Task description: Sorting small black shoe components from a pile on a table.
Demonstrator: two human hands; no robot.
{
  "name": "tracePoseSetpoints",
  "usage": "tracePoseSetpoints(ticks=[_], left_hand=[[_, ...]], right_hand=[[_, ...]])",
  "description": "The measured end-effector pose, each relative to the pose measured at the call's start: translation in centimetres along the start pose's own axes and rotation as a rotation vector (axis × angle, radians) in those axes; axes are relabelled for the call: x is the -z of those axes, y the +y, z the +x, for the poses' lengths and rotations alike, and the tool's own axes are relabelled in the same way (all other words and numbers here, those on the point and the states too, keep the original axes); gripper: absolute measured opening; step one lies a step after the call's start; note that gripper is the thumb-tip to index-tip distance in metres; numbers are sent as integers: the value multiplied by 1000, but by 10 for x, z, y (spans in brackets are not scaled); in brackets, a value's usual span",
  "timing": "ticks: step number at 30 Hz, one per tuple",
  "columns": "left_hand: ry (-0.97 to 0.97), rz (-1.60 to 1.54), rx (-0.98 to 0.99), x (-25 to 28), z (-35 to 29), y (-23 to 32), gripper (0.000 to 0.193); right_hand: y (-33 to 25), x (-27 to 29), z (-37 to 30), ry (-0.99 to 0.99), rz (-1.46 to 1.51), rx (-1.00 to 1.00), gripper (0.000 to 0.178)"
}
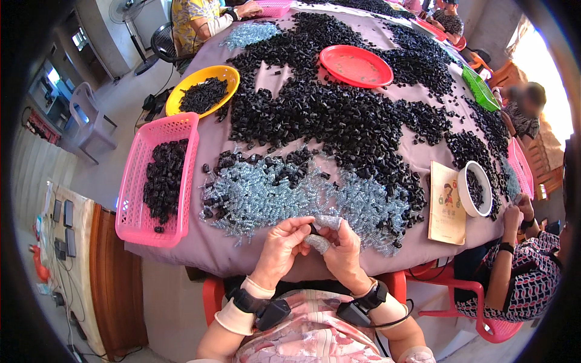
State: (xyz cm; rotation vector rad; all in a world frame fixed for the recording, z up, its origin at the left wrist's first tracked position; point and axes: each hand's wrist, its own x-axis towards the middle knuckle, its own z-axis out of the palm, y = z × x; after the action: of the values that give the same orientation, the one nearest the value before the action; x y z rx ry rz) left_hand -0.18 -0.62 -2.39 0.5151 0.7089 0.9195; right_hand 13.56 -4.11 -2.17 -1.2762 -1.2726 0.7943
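My left hand (283, 249) and my right hand (342, 249) meet over the near table edge, fingertips pinched together. Between them shows part of a small black plastic piece (313, 230), mostly hidden by the fingers. Grey wraps cover the thumb and a finger of my right hand. Just beyond my hands lies a heap of small clear bluish coiled pieces (260, 193), with a second pile to its right. Behind these spreads a broad heap of small black plastic pieces (315, 124).
A pink basket (126, 196) of black parts stands at left, near a yellow bowl (230, 75). Across the heap rests a red tray (357, 65). At right are a booklet (446, 209) and white bowl (489, 206). A person (514, 272) sits close by; others work around the table.
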Motion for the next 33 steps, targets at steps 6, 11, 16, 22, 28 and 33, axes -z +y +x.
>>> tracePoseSetpoints(ticks=[6,11,16,22,28,33], left_hand=[[-97,77,53,6,1,4,22],[-106,53,65,6,1,4,20],[-122,7,50,9,1,2,20],[-14,-50,47,2,0,3,19],[-102,-63,59,8,2,4,26],[-102,-19,100,6,0,8,32]], right_hand=[[8,2,-3,-36,-44,32,35],[6,-1,0,-81,133,-34,34],[5,-3,1,-113,330,-95,37],[0,3,5,-161,18,95,45],[-2,7,7,-212,-31,23,46],[-8,10,10,-352,46,-84,43]])
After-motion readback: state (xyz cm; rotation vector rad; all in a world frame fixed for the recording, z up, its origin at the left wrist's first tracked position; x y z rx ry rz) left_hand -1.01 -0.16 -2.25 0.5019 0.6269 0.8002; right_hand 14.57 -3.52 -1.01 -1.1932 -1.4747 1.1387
